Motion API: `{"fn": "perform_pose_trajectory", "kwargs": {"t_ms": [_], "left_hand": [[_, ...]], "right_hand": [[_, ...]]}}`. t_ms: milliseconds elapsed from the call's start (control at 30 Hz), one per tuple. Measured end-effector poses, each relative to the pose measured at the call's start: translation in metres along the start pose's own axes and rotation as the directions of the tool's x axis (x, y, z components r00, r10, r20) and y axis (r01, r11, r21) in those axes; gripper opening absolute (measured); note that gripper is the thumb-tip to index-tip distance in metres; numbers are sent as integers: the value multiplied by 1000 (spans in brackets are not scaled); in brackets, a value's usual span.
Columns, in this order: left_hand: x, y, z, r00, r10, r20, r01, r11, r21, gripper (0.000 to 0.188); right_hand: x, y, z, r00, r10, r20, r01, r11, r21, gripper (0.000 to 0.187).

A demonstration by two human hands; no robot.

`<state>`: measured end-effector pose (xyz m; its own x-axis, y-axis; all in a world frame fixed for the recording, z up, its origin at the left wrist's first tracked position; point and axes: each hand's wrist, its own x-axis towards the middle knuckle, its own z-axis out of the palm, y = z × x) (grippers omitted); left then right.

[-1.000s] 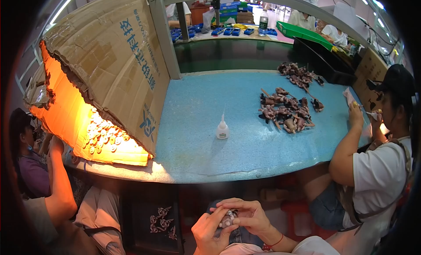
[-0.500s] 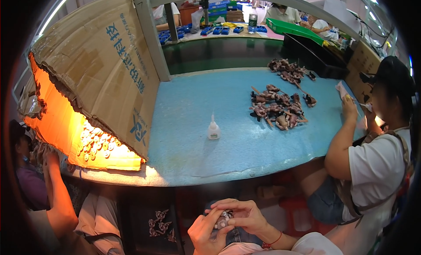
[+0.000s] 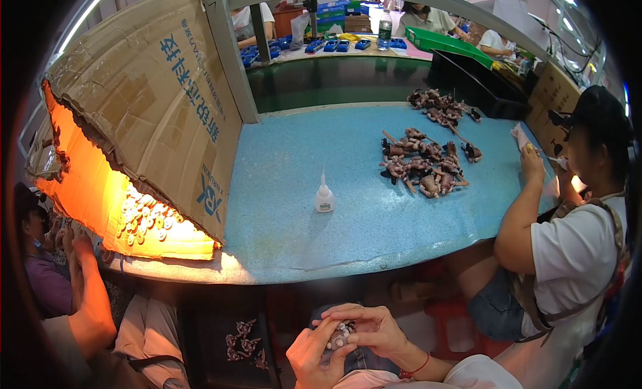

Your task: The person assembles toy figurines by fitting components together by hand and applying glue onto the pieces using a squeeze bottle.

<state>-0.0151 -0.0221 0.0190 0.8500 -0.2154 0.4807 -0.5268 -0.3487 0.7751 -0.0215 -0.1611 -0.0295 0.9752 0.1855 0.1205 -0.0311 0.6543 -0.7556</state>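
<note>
Over my lap, below the table's front edge, my left hand (image 3: 314, 354) and my right hand (image 3: 376, 332) close together around a small figure (image 3: 340, 335). Pinkish and whitish parts of it show between the fingers; the rest is covered. Both thumbs press toward it from the near side. Standing upright on the blue tabletop (image 3: 281, 182) ahead is a small white squeeze bottle (image 3: 325, 199) with a thin pointed nozzle. Farther right lies a heap of small figures (image 3: 428, 165) in pink, brown and black, with a second heap (image 3: 443, 108) behind.
At left, a cardboard box (image 3: 154, 108) shelters small round pieces (image 3: 144, 218) under orange light. A dark tray (image 3: 221, 349) with several figures sits low beside my lap. Co-workers sit at left (image 3: 50, 269) and right (image 3: 568, 242). A black bin (image 3: 481, 88) stands at the back right.
My hands and the figure between them look the same. In the background, a person behind the table has raised their head slightly.
</note>
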Motion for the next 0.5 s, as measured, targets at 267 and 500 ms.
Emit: {"fn": "perform_pose_trajectory", "kwargs": {"t_ms": [267,500], "left_hand": [[-1,-1,1,1000,20,-12,-20,1000,4,33],[1,0,2,1000,26,-11,-25,1000,1,32]], "right_hand": [[-1,3,-1,1000,-9,12,9,1000,7,40],[-1,2,0,1000,5,-21,-4,999,33,40]]}}
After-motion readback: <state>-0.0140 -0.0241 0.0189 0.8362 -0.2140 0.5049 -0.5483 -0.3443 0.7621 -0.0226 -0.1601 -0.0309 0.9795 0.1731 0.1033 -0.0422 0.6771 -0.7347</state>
